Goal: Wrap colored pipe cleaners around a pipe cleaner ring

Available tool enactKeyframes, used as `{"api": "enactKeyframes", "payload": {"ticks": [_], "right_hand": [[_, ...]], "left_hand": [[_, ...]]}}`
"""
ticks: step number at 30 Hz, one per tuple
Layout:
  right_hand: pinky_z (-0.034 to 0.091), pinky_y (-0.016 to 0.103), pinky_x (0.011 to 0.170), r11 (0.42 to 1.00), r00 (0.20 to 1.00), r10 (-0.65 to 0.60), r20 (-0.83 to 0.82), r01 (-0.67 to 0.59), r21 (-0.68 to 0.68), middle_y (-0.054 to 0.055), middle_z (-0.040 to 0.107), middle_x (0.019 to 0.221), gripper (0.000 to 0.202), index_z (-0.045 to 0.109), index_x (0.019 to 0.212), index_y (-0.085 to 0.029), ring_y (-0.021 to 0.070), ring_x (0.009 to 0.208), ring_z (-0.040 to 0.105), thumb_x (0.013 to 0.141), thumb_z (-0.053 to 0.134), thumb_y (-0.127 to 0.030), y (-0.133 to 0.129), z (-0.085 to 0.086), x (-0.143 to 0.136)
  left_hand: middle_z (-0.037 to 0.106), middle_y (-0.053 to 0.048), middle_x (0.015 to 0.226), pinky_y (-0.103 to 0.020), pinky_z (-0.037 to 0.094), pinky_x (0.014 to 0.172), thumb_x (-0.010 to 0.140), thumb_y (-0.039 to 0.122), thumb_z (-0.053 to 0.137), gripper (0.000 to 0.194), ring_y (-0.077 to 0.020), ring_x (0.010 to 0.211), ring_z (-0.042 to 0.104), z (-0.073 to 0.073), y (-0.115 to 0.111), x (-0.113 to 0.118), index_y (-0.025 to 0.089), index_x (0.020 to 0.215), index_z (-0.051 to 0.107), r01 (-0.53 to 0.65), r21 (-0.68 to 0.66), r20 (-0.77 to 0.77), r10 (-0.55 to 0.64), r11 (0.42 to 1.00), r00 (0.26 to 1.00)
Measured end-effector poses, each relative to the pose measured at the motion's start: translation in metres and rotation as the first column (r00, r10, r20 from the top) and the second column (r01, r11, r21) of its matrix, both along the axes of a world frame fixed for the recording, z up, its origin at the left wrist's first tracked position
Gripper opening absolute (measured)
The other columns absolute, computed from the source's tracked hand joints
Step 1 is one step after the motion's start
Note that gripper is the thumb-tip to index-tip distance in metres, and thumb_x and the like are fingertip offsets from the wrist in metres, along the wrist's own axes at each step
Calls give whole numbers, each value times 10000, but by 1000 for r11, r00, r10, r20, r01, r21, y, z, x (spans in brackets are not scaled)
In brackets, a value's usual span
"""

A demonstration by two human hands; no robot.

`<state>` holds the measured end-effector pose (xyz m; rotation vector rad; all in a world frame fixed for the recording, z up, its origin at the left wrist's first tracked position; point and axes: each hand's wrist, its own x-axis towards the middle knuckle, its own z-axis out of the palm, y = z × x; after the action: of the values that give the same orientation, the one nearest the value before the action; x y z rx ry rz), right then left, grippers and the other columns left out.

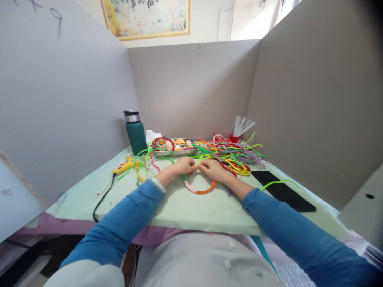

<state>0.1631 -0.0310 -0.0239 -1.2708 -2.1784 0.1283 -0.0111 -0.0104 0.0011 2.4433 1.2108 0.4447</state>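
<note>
A ring (200, 191) wrapped in green, pink and orange fuzzy stems hangs below my two hands, just over the table. My left hand (184, 166) pinches the top of the ring, near a yellow-green piece. Close beside it, almost fingertip to fingertip, my right hand (212, 169) pinches the same part with its fingers pressed together. The fingers hide most of the ring's upper side. Loose colourful fuzzy stems (239, 153) lie in a tangle just behind my right hand.
A metal tray (179, 152) of shells stands at the back, a green bottle (136, 137) to its left. A yellow glue gun (123, 168) with a black cord lies left. At the right are a black phone-like slab (284, 193) and a red cup (234, 138) of white sticks.
</note>
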Motion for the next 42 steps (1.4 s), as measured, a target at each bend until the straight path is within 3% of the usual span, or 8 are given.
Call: {"api": "enactKeyframes", "payload": {"ticks": [13,23,42], "right_hand": [[245,221,519,1000,1000,10,1,-10,0,16,607,648,306,638,695,-151,102,573,464,825,425,-328,-1,2,0],[221,219,494,1000,998,-10,-67,12,21,-2,527,556,332,588,616,-148,95,524,410,820,421,-349,6,-3,0],[198,220,485,999,998,-21,-67,23,25,-2,513,548,326,585,607,-150,90,517,393,814,431,-350,7,-4,1]], "left_hand": [[584,-9,512,-179,356,462,771,396,457,344,-87,442,509,4,-4,0,118,609,581,10,-33,0,-10,999,1000],[639,-21,657,-179,373,410,747,366,530,276,-81,410,517,0,1,3,126,884,536,-61,-18,186,63,998,980],[637,-18,595,-181,377,458,728,377,533,277,-85,434,535,5,-1,1,118,718,629,-98,92,109,87,991,990]]}}
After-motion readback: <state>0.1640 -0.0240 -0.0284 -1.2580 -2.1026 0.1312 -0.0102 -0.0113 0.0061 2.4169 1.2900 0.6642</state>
